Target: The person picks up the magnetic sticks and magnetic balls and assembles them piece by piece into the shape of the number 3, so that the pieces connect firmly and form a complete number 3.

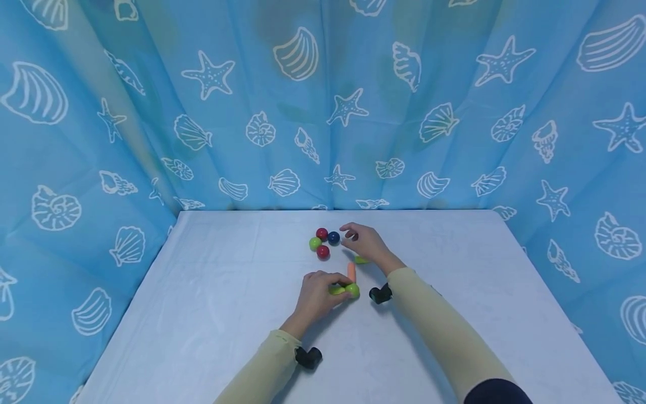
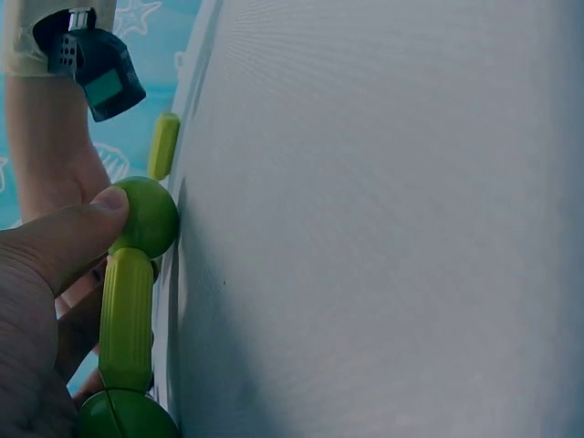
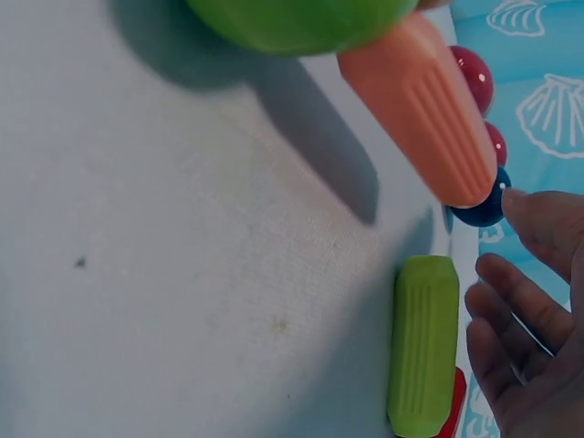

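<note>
Both hands work close together: the left hand point(image 1: 319, 293) pinches a joined piece point(image 1: 351, 290) between thumb and fingers, while the right hand point(image 1: 367, 241), fingers loosely bent, grips nothing and hovers just beside a blue ball point(image 1: 333, 238); whether it touches that ball I cannot tell. The piece, at the left fingertips, shows two green balls point(image 2: 151, 219), one yellow-green stick point(image 2: 126, 315) between them, and one orange stick point(image 3: 420, 114) meeting the ball under the left thumb and pointing away from that hand. The balls are smooth, round and glossy, one crossed by a thin seam; the sticks are bevelled, with lengthwise grooves.

Ahead of the left hand, past the right fingertips, four loose balls cluster: two red balls point(image 1: 323, 252), one pale green ball point(image 1: 315, 243) and the blue one. One loose stick point(image 3: 424, 347), yellow-green and ridged, lies near the right hand, partly covering a red object point(image 3: 456, 401). White cloth point(image 1: 227, 314) spreads beneath both hands; beyond them hangs a folded blue curtain point(image 1: 303, 112) with white shells and starfish.
</note>
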The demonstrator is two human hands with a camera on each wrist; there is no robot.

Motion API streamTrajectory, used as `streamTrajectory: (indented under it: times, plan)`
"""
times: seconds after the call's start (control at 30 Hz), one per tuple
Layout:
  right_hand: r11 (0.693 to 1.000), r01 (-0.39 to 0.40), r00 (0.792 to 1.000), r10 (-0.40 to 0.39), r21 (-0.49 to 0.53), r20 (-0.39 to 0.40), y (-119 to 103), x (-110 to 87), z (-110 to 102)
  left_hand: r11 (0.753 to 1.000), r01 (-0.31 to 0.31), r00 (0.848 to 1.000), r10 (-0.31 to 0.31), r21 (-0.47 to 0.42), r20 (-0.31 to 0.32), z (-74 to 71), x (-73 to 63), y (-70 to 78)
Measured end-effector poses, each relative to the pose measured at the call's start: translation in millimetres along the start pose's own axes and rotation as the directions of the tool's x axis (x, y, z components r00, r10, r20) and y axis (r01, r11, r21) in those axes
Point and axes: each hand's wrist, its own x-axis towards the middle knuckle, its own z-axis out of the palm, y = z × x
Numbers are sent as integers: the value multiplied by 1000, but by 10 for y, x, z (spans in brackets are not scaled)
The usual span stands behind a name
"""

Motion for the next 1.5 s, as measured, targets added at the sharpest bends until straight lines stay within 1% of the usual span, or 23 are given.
streamTrajectory:
  times: [0.23, 0.47, 0.67, 0.8, 1.07, 1.27, 1.5]
  plan:
    - [1000, 4, 1000, -4, -2, 27, 23, 74, 38, 1000, -6, 1000, 6, -5, 1, -7, -10, 4]
    - [999, 29, 998, -30, 17, 48, -23, 100, 59, 1000, -13, 1000, 13, -12, 2, -16, -6, -4]
    - [998, 58, 996, -58, -3, 69, -52, 115, 61, 1000, -14, 1000, 14, -11, 4, -15, -2, -6]
    - [998, 58, 995, -56, -27, 83, -61, 125, 66, 1000, -13, 1000, 13, -12, 3, -12, -4, -7]
    - [999, 38, 996, -36, -26, 83, -92, 113, 73, 1000, -5, 1000, 5, -3, 5, -17, 0, -8]
    - [996, 50, 996, -45, -68, 74, -64, 90, 67, 1000, 7, 1000, -7, 5, 12, -26, 11, 5]
    - [994, 48, 995, -38, -101, 95, -30, 17, 27, 1000, 10, 1000, -10, 9, 12, -23, -1, 14]
